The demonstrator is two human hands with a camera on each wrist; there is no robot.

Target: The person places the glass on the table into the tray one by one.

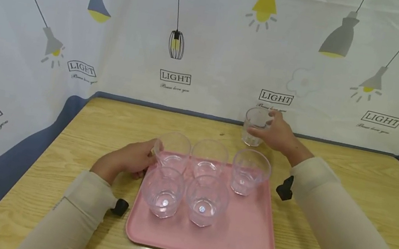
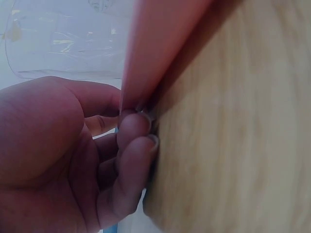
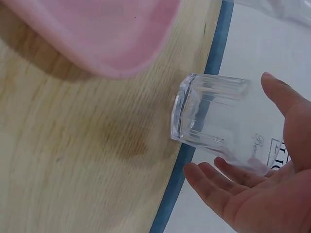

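My left hand (image 1: 133, 158) is at the left rim of a pink tray (image 1: 244, 240). In the left wrist view its fingers (image 2: 133, 131) curl at the tray's edge, just above the wood, and pinch that rim. On the tray stand several clear plastic cups, including one cup (image 1: 250, 172) at the back right. Beyond the tray, near the table's back edge, another clear cup (image 3: 206, 114) stands upright. My right hand (image 1: 278, 132) is spread about this cup's upper part. The thumb and relaxed fingers lie on opposite sides of it, not closed round it.
Under the tray is a wooden table (image 1: 76, 135). A white curtain (image 1: 219, 49) printed with lamps hangs behind it, with a blue band along the table's back edge. Small black mounts (image 1: 120, 207) sit at the wrists, near the tray's sides.
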